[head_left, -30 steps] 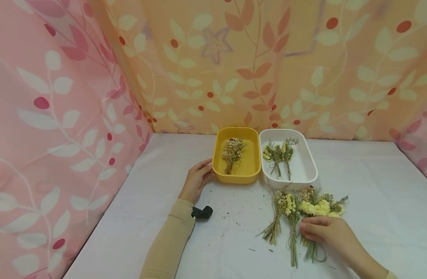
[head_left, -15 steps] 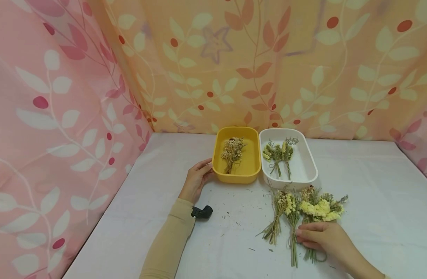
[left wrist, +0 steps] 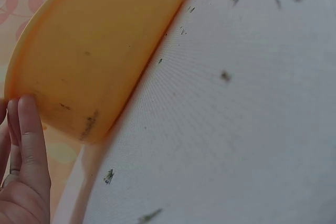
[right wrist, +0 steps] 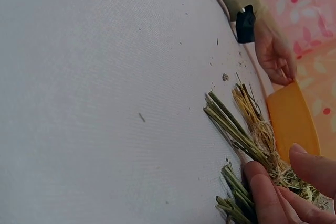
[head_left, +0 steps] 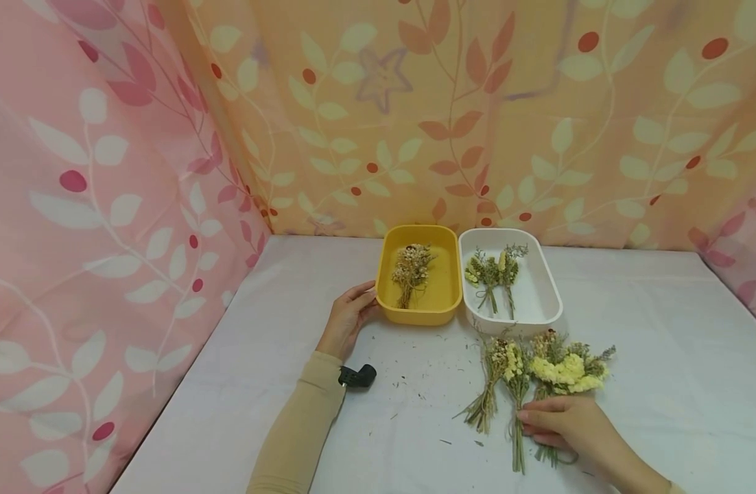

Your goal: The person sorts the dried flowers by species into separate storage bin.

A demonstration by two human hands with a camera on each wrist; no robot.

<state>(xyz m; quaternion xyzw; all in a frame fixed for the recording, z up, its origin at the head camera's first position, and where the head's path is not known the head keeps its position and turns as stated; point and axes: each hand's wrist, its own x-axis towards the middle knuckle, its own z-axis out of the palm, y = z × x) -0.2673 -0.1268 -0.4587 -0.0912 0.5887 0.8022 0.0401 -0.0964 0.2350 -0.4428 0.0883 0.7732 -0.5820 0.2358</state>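
My right hand [head_left: 569, 422] has its thumb and fingers around the tied stems of a dried flower bouquet [head_left: 515, 367] with pale yellow blooms, which lies on the table. In the right wrist view, the stems [right wrist: 233, 127] pass between thumb and fingers. To its left is a bouquet with small beige flowers [head_left: 494, 357]; to its right, partly under the hand, lies a fuller yellow bouquet [head_left: 566, 370]. My left hand [head_left: 347, 319] touches the near left corner of a yellow tray [head_left: 419, 317] with extended fingers [left wrist: 32, 140]. Inside that tray lies a beige dried bouquet [head_left: 411, 271].
A white tray [head_left: 553, 295] stands against the yellow one, holding two small yellow-green bouquets [head_left: 489, 271]. Dry plant crumbs [head_left: 418, 394] are scattered over the white tablecloth [head_left: 230, 384]. Patterned curtains [head_left: 341, 137] rise behind and at the left.
My right hand has shifted left from the fuller yellow bouquet to the middle bouquet's stems, nudging that bouquet slightly. The left hand and both trays stay in place.
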